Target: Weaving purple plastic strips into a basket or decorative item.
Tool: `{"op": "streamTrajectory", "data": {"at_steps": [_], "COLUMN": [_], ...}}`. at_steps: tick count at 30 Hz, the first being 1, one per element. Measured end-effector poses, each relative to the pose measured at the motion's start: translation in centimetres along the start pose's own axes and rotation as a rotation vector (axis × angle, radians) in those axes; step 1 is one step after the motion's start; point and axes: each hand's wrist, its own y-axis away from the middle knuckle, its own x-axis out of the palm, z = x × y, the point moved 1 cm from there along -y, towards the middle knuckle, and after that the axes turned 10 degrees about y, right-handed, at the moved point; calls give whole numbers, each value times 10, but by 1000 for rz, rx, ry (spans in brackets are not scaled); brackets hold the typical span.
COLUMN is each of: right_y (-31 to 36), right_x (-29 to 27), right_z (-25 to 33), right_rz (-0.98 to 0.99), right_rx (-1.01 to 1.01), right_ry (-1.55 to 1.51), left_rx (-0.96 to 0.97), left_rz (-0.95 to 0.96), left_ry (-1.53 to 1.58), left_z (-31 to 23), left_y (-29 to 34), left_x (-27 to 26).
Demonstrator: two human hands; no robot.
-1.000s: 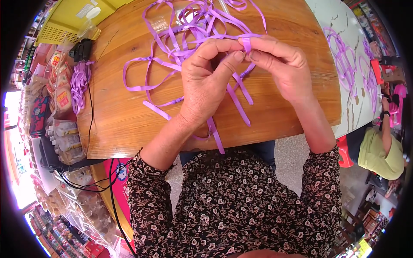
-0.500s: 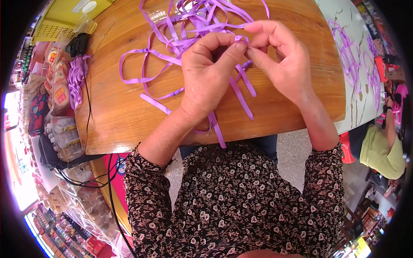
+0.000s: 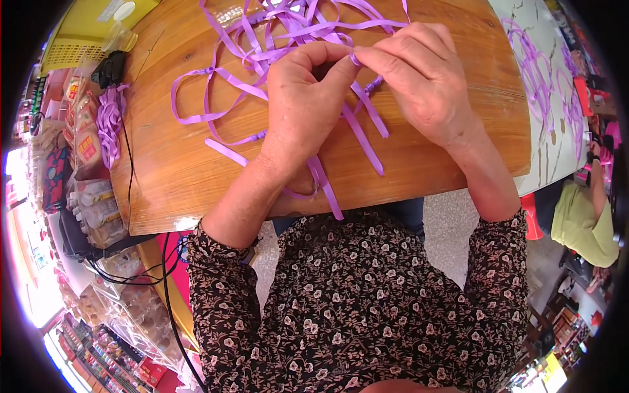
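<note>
Between my two hands a purple ribbon (image 3: 354, 59) is pinched, a small piece of it showing at the fingertips. My left hand (image 3: 303, 92) is closed, thumb against forefinger on the ribbon. My right hand (image 3: 422, 82) is closed too, its fingertips meeting the left ones at the same spot. Ribbon tails (image 3: 362, 141) hang below my hands onto the wooden table (image 3: 196, 167). Beyond my hands lies a loose tangle of purple ribbons (image 3: 295, 26), some with small darker purple knots or coils. What exactly my fingertips do to the ribbon is partly hidden.
A bundle of purple ribbon (image 3: 111, 124) hangs at the table's left edge, beside packaged goods and a black cable. A yellow basket (image 3: 78, 49) stands far left. More ribbons (image 3: 534, 82) lie on a white marbled table at right. A person in a yellow-green shirt (image 3: 585, 219) is nearby.
My right hand has turned over and its fingers have folded in toward the left fingertips. Both hands have shifted slightly left, and less of the ribbon loop shows.
</note>
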Motion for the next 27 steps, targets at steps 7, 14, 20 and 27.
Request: {"op": "streamTrajectory", "data": {"at_steps": [7, 14, 20, 27], "right_y": [-22, -17, -23, -17], "right_x": [-29, -26, -32, -21], "right_z": [-4, -4, 4, 5], "right_rz": [150, 75, 135, 231], "right_rx": [77, 345, 551, 841], "right_ry": [-184, -201, -479, -780], "left_rx": [-211, -142, -56, -22], "left_rz": [168, 91, 21, 30], "left_ry": [118, 92, 130, 164], "left_z": [3, 0, 1, -1], "left_y": [-11, -4, -4, 0], "left_x": [-13, -2, 0, 3]}}
